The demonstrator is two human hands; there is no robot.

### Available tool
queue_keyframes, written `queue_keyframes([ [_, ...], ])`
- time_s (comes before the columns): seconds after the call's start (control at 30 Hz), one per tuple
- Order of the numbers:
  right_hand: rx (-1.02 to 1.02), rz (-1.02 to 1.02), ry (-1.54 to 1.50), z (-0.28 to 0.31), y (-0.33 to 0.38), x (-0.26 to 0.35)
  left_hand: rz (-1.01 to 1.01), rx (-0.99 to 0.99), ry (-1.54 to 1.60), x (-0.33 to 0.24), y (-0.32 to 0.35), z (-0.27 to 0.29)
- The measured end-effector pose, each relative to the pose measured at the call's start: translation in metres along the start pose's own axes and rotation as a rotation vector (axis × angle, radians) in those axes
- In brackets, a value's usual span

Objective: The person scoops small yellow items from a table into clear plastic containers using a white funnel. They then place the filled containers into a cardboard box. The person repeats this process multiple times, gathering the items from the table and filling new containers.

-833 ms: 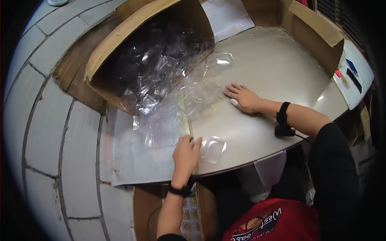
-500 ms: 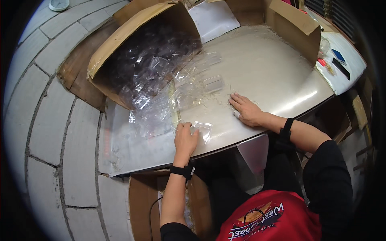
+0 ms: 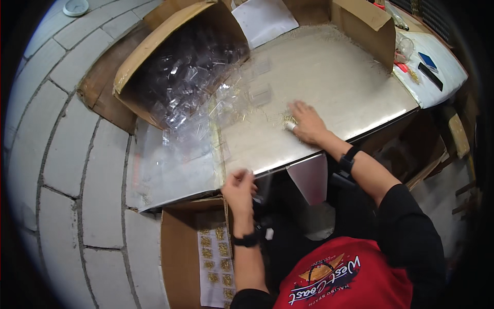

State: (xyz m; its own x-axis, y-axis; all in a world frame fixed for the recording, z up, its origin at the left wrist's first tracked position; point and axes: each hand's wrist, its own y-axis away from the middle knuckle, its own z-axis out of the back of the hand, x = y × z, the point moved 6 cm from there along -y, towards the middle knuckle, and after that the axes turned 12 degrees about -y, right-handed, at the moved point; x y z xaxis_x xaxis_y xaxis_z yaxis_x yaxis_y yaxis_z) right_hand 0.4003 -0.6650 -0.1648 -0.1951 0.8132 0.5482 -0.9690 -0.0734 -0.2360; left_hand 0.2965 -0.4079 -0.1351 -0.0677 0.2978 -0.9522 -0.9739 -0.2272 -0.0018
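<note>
My left hand (image 3: 239, 191) is at the table's front edge, fingers curled around a small clear plastic box (image 3: 263, 184) that is blurred by motion. My right hand (image 3: 307, 123) lies flat on the metal tabletop (image 3: 329, 67), fingers stretched and a white wrap on one of them. Beside its fingertips is a small heap of thin gold-coloured pins (image 3: 288, 119). To the left, clear plastic boxes (image 3: 190, 85) spill out of a tipped cardboard box (image 3: 149, 49) onto the table.
Below the table's front left, an open cardboard box (image 3: 177, 252) contains a white sheet with rows of gold-coloured clusters (image 3: 225, 250). At the right, a white-covered surface (image 3: 447, 64) bears a blue item and a black item. Cardboard walls (image 3: 360, 26) border the far side.
My left hand has drawn back toward me with the clear plastic box, past the table's edge. My right hand has shifted slightly on the tabletop, by the pins. The view has moved a little.
</note>
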Motion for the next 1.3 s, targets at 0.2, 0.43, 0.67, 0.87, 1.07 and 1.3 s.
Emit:
queue_keyframes([
  [0.2,0.121,0.222,-0.112,-0.017,0.008,0.030,0.322,0.356,0.155,0.142,0.104,-0.017],
  [0.43,0.310,0.324,-0.218,-0.029,-0.053,0.069,0.342,0.765,0.033,0.180,0.188,-0.023],
  [0.67,0.337,0.129,0.117,-0.075,-0.155,0.050,0.711,1.120,0.690,0.173,0.222,-0.017],
  [0.87,0.552,0.201,0.207,-0.069,-0.134,0.053,0.845,0.796,0.506,0.211,0.182,-0.041],
  [1.07,0.611,0.314,0.093,-0.035,-0.061,0.019,0.705,0.916,0.506,0.196,0.129,-0.136],
  [1.3,0.236,0.261,-0.016,-0.009,0.048,0.035,0.793,0.650,0.993,0.195,0.132,-0.189],
])
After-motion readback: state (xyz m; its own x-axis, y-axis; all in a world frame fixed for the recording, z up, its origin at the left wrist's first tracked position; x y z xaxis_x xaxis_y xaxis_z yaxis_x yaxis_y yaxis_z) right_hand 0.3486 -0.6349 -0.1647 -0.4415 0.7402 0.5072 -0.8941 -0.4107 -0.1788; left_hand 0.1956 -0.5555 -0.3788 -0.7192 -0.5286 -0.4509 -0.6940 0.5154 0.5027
